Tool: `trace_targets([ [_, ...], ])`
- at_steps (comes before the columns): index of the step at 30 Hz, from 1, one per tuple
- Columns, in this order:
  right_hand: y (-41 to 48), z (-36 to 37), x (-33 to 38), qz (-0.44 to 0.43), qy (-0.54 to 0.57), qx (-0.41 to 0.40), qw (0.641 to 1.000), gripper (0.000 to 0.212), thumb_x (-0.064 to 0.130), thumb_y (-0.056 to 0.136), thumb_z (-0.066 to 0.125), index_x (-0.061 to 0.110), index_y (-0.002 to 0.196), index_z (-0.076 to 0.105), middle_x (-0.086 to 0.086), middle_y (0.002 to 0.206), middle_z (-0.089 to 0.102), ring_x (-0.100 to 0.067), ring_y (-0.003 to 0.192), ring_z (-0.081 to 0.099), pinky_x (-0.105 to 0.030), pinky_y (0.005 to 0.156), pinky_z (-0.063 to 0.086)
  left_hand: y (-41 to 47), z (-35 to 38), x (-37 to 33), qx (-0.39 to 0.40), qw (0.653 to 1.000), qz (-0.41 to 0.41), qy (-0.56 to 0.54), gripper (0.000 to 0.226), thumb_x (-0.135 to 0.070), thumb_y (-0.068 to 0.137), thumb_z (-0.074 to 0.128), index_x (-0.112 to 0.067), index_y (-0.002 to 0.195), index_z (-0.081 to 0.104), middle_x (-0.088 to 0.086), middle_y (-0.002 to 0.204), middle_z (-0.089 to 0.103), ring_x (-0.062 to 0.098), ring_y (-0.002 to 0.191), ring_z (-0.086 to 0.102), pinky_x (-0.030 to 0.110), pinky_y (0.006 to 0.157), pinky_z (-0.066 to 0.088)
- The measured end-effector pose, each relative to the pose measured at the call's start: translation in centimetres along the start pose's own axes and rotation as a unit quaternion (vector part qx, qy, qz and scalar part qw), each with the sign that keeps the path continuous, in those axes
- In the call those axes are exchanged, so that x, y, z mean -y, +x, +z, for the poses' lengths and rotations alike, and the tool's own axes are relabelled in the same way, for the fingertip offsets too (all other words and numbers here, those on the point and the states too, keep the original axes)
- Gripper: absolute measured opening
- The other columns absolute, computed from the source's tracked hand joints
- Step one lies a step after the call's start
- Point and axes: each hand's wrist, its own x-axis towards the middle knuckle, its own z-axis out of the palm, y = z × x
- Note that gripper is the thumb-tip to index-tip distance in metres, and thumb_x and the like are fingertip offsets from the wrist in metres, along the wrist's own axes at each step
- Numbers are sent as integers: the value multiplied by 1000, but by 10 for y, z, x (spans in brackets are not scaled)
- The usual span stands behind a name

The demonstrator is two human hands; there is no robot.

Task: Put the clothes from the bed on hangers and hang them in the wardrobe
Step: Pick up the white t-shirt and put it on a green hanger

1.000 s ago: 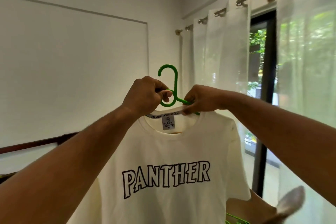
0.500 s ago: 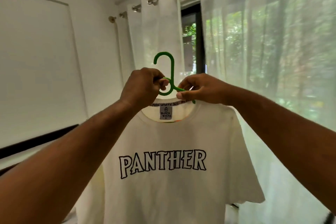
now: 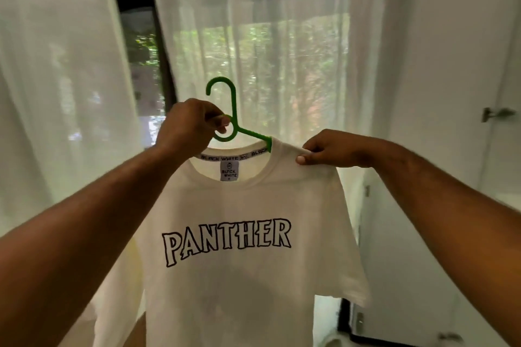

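Sheer curtains (image 3: 282,22) fill the background, a white door (image 3: 504,79) at the right. Before them the white T-shirt (image 3: 239,205) hangs in mid-air on a green hanger (image 3: 233,98), the left grip (image 3: 189,124) clenched round the hanger's neck, the right grip (image 3: 335,149) pinching the shirt's shoulder. A bare stretch of hanger arm shows at the collar, so the shirt may sit off-centre and slip off once that pinch lets go.

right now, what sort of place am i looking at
Likely a home bedroom: sheer white curtains cover a tall window, a white door with a metal lever handle stands at right, and a white PANTHER t-shirt hangs on a green plastic hanger.
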Motion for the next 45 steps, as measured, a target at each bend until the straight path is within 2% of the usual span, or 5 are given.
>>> trace_targets([
  [8, -56, -51, -125, 144, 94, -118, 978, 42, 51, 92, 63, 14, 107, 73, -5, 99, 76, -22, 90, 73, -33, 75, 61, 86, 133, -62, 47, 992, 71, -96, 14, -39, 94, 68, -28, 93, 77, -10, 84, 75, 12, 83, 69, 38, 78, 57],
  [20, -70, -135, -220, 183, -53, -340, 921, 50, 55, 87, 59, 8, 92, 74, -11, 86, 72, -21, 75, 67, -32, 71, 52, 228, 315, -138, 99, 948, 196, -229, 16, -42, 95, 65, -32, 88, 74, -14, 78, 72, 10, 79, 70, 31, 71, 55],
  [25, -81, -191, -238, 191, -162, -434, 866, 33, 29, 96, 67, 17, 66, 63, 10, 60, 55, 3, 53, 48, -14, 54, 37, 279, 377, -193, 94, 928, 261, -247, 16, -37, 99, 60, -31, 95, 75, -26, 72, 62, 4, 79, 63, 24, 68, 46],
  [37, -146, -346, -280, 252, -417, -496, 719, 39, 29, 98, 64, 6, 67, 64, 0, 62, 55, -12, 57, 47, -22, 53, 33, 310, 487, -380, 55, 875, 332, -348, 42, -38, 96, 63, -20, 133, 55, 2, 124, 66, 25, 101, 66, 43, 91, 53],
  [45, -208, -479, -343, 353, -426, -597, 582, 50, 35, 100, 60, 17, 55, 45, 4, 58, 46, -15, 57, 45, -28, 60, 28, 333, 547, -509, 77, 849, 396, -341, 47, -40, 98, 58, -22, 141, 50, 1, 140, 56, 22, 119, 60, 43, 100, 51],
])
